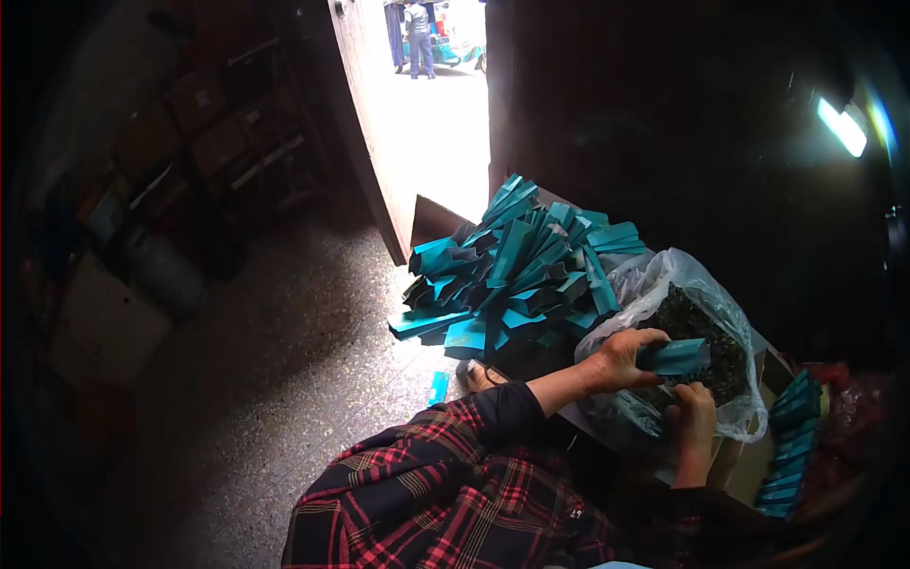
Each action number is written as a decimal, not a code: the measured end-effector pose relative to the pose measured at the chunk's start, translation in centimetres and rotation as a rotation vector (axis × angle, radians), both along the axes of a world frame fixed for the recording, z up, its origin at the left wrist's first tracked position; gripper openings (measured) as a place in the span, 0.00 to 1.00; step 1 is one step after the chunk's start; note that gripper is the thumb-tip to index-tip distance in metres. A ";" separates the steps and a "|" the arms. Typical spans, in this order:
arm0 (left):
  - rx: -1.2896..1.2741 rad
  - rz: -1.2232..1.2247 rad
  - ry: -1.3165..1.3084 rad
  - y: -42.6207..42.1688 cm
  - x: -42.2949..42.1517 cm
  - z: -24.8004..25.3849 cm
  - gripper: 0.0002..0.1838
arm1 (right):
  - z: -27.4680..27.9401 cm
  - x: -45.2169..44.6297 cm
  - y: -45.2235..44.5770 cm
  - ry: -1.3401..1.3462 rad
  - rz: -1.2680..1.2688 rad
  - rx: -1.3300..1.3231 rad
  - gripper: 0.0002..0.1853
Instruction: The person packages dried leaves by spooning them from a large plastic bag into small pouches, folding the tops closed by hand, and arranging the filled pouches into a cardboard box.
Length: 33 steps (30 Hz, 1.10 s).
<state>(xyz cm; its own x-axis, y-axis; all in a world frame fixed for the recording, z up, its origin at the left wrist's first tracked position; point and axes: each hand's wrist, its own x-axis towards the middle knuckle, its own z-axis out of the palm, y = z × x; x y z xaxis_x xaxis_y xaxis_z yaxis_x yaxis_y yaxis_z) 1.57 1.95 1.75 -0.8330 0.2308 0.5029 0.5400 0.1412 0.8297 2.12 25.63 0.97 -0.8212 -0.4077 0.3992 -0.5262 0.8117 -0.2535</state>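
My left hand (621,362) is wrapped round a small teal paper packet (681,357), holding it tilted over a clear plastic bag (706,270). Dark, dried, crumbled leaf material (728,365) fills the open bag. Just below the packet, my right hand (697,408) has its fingers curled together at the edge of the leaf material. Whatever those fingers hold, if anything, is hidden. To the left of the bag lies a big loose heap of teal packets (531,256), several with open ends showing.
More teal packets (791,446) stand in a row in a cardboard box (749,469) at right, beside red plastic wrapping (858,408). One teal piece (438,387) lies on the speckled floor (284,398). Beyond the bright doorway (436,133) a person (418,38) stands outside.
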 end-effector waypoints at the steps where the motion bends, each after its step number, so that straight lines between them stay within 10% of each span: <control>1: 0.015 0.004 0.003 -0.1 0.0 0.0 0.33 | -0.2 -0.1 -0.3 -0.017 -0.052 0.158 0.13; 15: -0.007 0.044 0.036 -0.1 0.0 -0.1 0.33 | -0.9 -2.1 0.5 -0.046 -0.052 -0.058 0.04; 21: 0.007 0.054 0.065 -0.4 -0.4 -0.1 0.32 | -0.2 -2.4 -0.1 -0.540 0.016 -0.669 0.06; 33: 0.006 0.019 0.025 -0.4 -0.6 0.0 0.33 | -1.7 -4.9 -0.7 -0.317 -0.125 -0.553 0.07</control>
<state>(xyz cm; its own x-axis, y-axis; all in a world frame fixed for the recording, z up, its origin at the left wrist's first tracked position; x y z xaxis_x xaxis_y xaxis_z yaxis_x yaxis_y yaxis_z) 1.01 1.56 1.70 -0.8240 0.2124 0.5252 0.5583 0.1466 0.8166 -2.79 24.96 -0.70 -0.9618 -0.1052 0.2529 -0.2669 0.5674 -0.7790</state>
